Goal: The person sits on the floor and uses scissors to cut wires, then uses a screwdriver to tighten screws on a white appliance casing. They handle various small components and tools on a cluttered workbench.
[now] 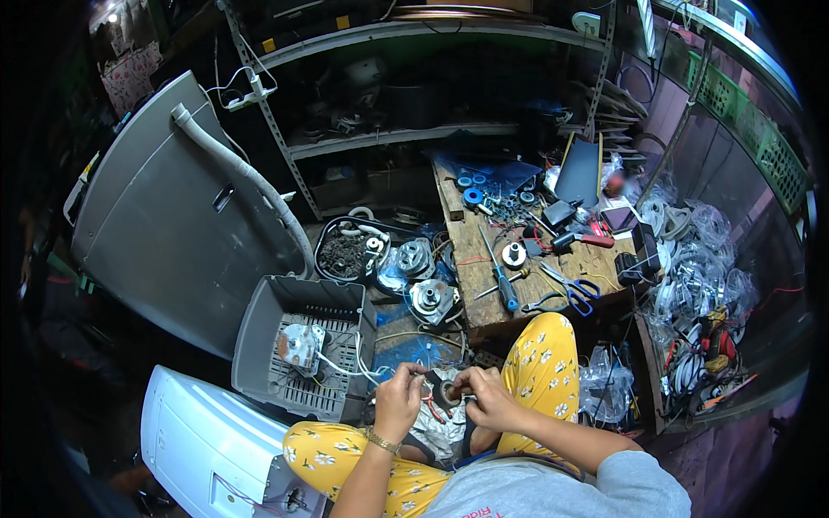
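Note:
Low in front of my lap, my left hand (401,399) is closed in a pinch near the end of a dark strip and some thin wires; what exactly lies between its fingertips is too small to make out. My right hand (489,399) grips a roll of black tape (446,394), its fingers at the roll's near side and hole. Red-orange wires (436,409) hang just below, between the two hands. Beneath them a crumpled pale sheet (439,433) lies between my legs. White wires (341,366) run from a metal motor (301,348) toward my left hand.
That motor sits in a grey slatted plastic basin (250,345). Left stand a large grey panel with a hose (246,168) and a white casing (203,432). A wooden bench (479,298) carries a screwdriver (505,289), scissors (577,292) and pliers (549,302). Motor parts (432,298) lie ahead.

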`<state>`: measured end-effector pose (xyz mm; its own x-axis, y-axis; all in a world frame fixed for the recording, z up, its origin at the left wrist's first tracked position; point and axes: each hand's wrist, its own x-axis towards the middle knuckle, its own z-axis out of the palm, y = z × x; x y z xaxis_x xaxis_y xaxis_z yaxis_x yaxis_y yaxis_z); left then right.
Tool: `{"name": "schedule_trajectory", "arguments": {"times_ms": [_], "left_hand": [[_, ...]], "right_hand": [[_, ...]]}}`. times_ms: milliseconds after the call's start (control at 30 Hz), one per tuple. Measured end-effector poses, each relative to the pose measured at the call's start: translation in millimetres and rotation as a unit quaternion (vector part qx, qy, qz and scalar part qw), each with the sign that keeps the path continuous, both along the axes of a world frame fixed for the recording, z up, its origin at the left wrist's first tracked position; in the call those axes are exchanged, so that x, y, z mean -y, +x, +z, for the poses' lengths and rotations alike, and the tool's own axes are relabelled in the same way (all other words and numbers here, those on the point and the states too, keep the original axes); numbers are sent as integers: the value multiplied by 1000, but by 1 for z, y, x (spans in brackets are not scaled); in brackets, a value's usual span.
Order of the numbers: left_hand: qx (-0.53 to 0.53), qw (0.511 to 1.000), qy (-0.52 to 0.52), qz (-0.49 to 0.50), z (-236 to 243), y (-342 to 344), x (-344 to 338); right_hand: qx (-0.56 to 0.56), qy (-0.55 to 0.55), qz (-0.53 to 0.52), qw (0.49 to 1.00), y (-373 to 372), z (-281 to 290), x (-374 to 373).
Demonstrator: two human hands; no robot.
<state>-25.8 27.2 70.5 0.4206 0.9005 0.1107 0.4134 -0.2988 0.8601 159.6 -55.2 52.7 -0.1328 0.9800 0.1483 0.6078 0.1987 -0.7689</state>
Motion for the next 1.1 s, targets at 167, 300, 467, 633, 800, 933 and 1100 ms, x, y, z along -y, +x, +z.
{"name": "schedule_trajectory", "arguments": {"times_ms": [167,300,467,633,800,933,1100], "left_hand": [[17,997,-47,-59,-5,0,5],[-23,992,98,-72,-4,3,5],[18,995,93,23,-7,0,1],[50,998,-5,27,0,-1,-1],[75,991,-91,-63,-13,-6,4],[1,994,91,-64,-4,-2,0],[18,996,84,26,1,-2,-3]], "right_hand": [[-120,12,-47,992,7,-23,-44],[-491,-132,-16,861,12,19,-73],[-487,-134,29,863,4,53,-30],[-101,-52,42,993,1,20,-2],[-152,-21,-18,988,12,-20,-45],[-479,-118,3,870,9,33,-64],[-365,-66,59,927,-4,51,-15]]}}
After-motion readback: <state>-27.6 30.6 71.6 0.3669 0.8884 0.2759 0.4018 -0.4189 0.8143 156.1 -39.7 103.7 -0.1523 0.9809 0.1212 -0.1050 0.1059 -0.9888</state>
